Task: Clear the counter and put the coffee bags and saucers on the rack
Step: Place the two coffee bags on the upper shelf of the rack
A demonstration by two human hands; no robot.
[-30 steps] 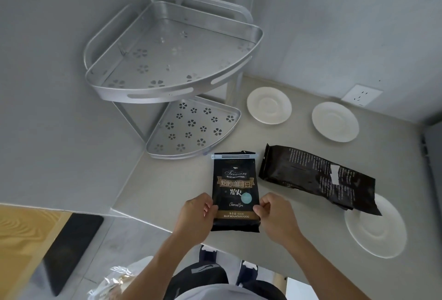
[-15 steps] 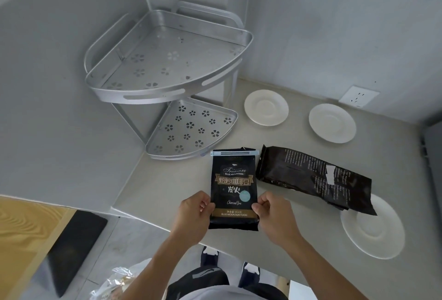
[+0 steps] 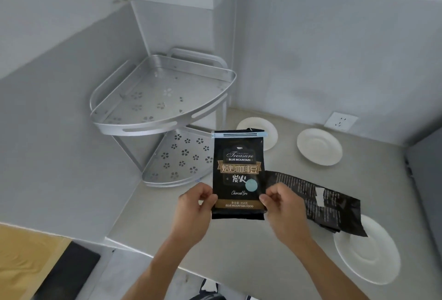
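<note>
I hold the Blue Mountain coffee bag point(image 3: 238, 175) upright in front of the corner rack point(image 3: 162, 118), above the counter point(image 3: 282, 247). My left hand point(image 3: 195, 206) and right hand point(image 3: 282, 206) pinch its lower side edges, forearms reaching forward.

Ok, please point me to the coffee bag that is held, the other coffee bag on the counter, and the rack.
held coffee bag point(image 3: 238, 168), head view, on its printed front label
lying coffee bag point(image 3: 334, 206), head view, on its black back side
rack point(image 3: 153, 99), head view, on the upper shelf floor
</note>
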